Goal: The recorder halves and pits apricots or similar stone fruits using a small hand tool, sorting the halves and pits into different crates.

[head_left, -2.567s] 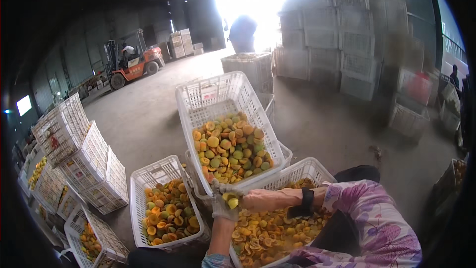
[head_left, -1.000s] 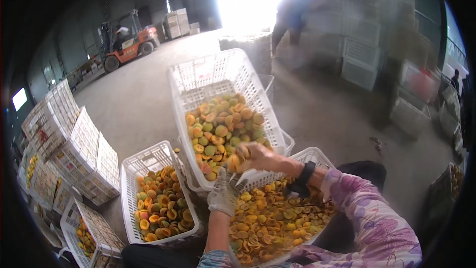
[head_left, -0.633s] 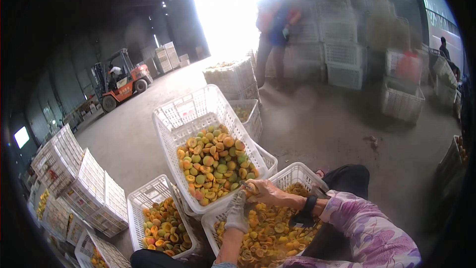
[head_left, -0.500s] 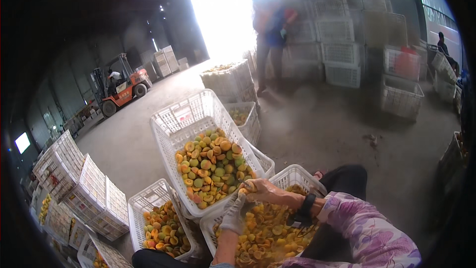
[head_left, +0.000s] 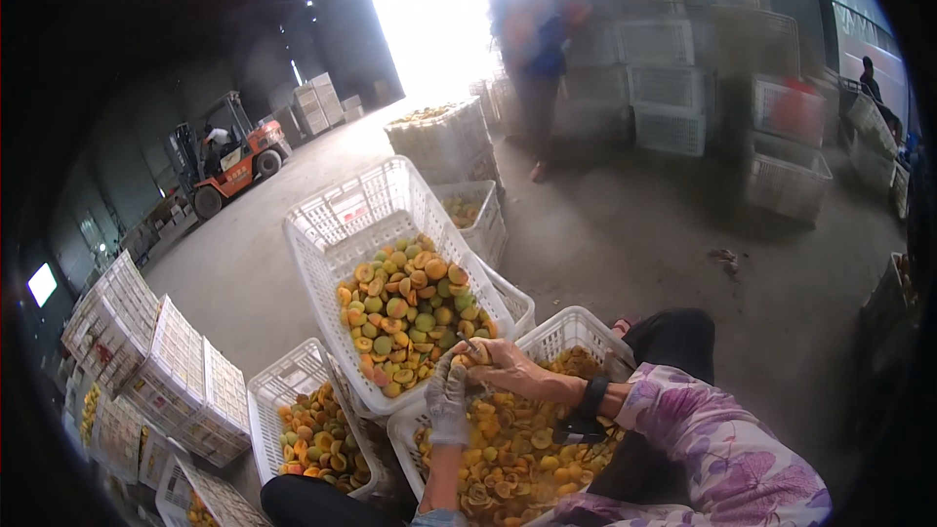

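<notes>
Over the near crate, my hands are close together in front of me. My left hand (head_left: 448, 408), in a pale glove, is closed around a piece of orange fruit (head_left: 461, 362), which looks like a peach. My bare right hand (head_left: 515, 372) is closed beside it, with a thin dark tool (head_left: 466, 340) poking out at its fingertips; the tool's kind is unclear. Beneath lies a white crate (head_left: 402, 437) of yellow peach pieces (head_left: 512, 441). Just beyond, a tilted white crate (head_left: 310, 246) holds green and orange peach halves (head_left: 415, 303).
At left stands another crate (head_left: 262, 422) of peaches, beside stacked crates (head_left: 185, 366). Full crates (head_left: 444, 144) rise behind the tilted one. Farther off are an orange forklift (head_left: 234, 164) with a driver, a blurred standing person (head_left: 535, 49) and tall crate stacks (head_left: 664, 88).
The view has shifted slightly, so the crates sit a little higher and farther left. Both hands stay together and have turned a little around the fruit. The standing person has shifted.
</notes>
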Demonstrator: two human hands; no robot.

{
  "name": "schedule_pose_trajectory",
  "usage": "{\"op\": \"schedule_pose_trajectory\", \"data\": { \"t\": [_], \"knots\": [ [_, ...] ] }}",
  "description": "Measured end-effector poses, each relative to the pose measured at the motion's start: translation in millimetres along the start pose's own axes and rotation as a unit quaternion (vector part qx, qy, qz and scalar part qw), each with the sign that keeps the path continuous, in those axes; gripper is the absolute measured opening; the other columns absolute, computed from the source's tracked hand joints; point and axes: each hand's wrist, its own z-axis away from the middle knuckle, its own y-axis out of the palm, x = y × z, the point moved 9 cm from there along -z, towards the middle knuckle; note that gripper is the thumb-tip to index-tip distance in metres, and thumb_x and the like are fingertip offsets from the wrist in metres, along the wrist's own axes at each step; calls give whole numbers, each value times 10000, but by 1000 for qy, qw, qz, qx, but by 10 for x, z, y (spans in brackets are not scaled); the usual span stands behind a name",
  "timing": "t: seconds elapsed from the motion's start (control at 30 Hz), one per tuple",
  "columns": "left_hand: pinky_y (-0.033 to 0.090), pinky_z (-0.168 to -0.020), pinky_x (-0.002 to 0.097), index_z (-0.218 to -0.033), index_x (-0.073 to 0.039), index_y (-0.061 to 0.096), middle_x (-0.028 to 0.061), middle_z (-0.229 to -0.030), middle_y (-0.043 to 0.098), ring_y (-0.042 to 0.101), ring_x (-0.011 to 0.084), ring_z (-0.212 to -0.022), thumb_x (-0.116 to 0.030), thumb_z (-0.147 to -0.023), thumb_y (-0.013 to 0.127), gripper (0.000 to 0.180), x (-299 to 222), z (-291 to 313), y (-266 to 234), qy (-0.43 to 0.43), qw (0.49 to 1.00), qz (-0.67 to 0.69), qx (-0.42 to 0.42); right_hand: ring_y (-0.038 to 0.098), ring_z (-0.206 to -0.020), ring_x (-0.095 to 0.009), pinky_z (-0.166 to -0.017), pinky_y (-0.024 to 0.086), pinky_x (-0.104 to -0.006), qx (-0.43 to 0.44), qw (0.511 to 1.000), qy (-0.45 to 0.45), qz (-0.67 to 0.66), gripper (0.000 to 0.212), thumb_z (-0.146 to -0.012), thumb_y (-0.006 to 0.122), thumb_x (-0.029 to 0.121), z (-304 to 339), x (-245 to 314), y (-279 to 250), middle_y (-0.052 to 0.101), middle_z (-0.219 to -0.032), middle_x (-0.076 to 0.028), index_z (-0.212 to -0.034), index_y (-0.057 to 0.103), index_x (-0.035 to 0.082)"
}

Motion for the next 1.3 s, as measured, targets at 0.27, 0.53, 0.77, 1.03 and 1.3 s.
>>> {"op": "schedule_pose_trajectory", "data": {
  "t": [0.27, 0.53, 0.77, 1.03, 1.3],
  "knots": [
    [497, -892, 281, -1292, -4, 539, 60, -1205, 592, 577, 150, -1036, -336, -910, 677, 525, -18, -93, -183, 70, 995, -61, -40, 557, -788, -78, -667, 485, -260, -26, 995, -56, 84, 302, -908, 645, 128, -251, -356, -104, 618, -936, -10, -1179, 573, 16],
    [476, -915, 270, -1319, -5, 522, 55, -1227, 583, 566, 134, -1056, -233, -900, 697, 508, -277, -63, -53, 34, 997, -63, 32, 438, -526, -18, -411, 320, -196, -46, 983, 97, -148, 337, -916, 664, 322, -132, -167, 10, 565, -761, 37, -1123, 610, 63],
    [492, -881, 253, -1335, 0, 485, 64, -1223, 559, 570, 140, -1043, -157, -892, 701, 517, 55, 6, -395, 243, 755, -609, -9, 439, -626, -39, -535, 357, -230, -61, 985, 93, -131, 305, -939, 598, 336, -33, -40, -32, 518, -739, 43, -982, 624, 35],
    [441, -972, 343, -1321, 18, 483, 124, -1261, 534, 535, 235, -1142, -151, -884, 696, 515, -473, 158, 143, 226, 873, -423, -90, 499, -700, -61, -572, 402, -259, -89, 960, 145, -223, 281, -941, 600, 292, 120, -202, -159, 531, -765, 38, -946, 586, 11],
    [465, -915, 358, -1325, -43, 488, 143, -1167, 564, 558, 257, -1065, -229, -901, 676, 499, -109, 14, -112, 50, 995, -17, -89, 649, -880, -306, -708, 522, -385, -227, 908, -149, 318, 376, -804, 733, 149, -29, 321, -303, 625, -1009, -128, -1117, 568, 21]
  ]
}}
